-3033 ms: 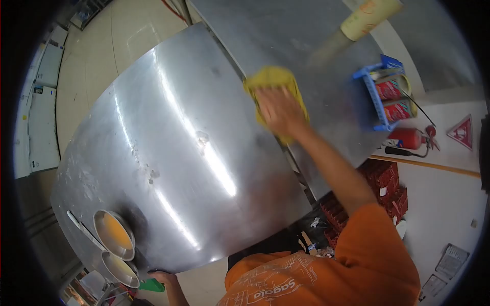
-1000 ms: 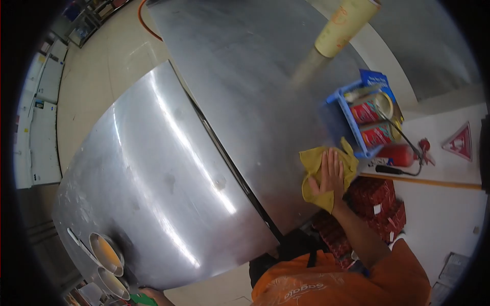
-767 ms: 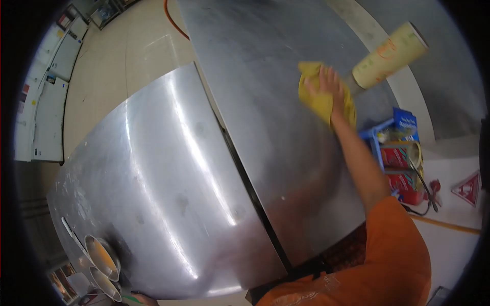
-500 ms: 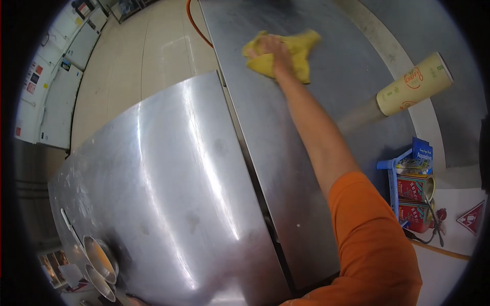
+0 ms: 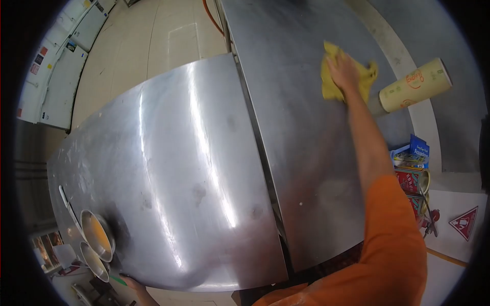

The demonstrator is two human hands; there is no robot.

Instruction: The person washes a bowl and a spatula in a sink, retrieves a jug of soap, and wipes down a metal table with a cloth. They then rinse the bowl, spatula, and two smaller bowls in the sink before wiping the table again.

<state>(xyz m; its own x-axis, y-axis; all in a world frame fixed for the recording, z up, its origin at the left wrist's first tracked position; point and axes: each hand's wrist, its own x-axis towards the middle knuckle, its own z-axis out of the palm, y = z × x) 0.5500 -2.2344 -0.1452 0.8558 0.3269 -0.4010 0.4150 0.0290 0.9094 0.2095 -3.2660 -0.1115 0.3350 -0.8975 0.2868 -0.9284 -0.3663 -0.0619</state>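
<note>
My right hand [image 5: 343, 71] presses a yellow cloth [image 5: 363, 84] onto the steel worktop [image 5: 311, 143], its fingers gathered over the fabric. The bare forearm and orange sleeve reach up from the lower right. Just right of the cloth lies a roll [image 5: 416, 85] printed with red lettering. At the bottom left, my left hand [image 5: 135, 284] shows only partly beside the table's near edge. A narrow green thing [image 5: 118, 280] meets its fingers; its kind is hard to make out. Close by are a steel bowl [image 5: 98, 235] with orange contents and a second steel bowl [image 5: 95, 262].
A second steel table [image 5: 168, 168] adjoins the worktop, with a narrow gap between. A white-handled utensil [image 5: 70, 208] lies near the bowls. Red tins [image 5: 410, 181] and a blue packet [image 5: 419, 149] stand at right. An orange hose [image 5: 213, 18] hangs beyond the far edge.
My right hand has slid the yellow cloth to the right, close to the roll. My left hand now shows more at the bottom left, with the green thing beside it. The view has shifted slightly.
</note>
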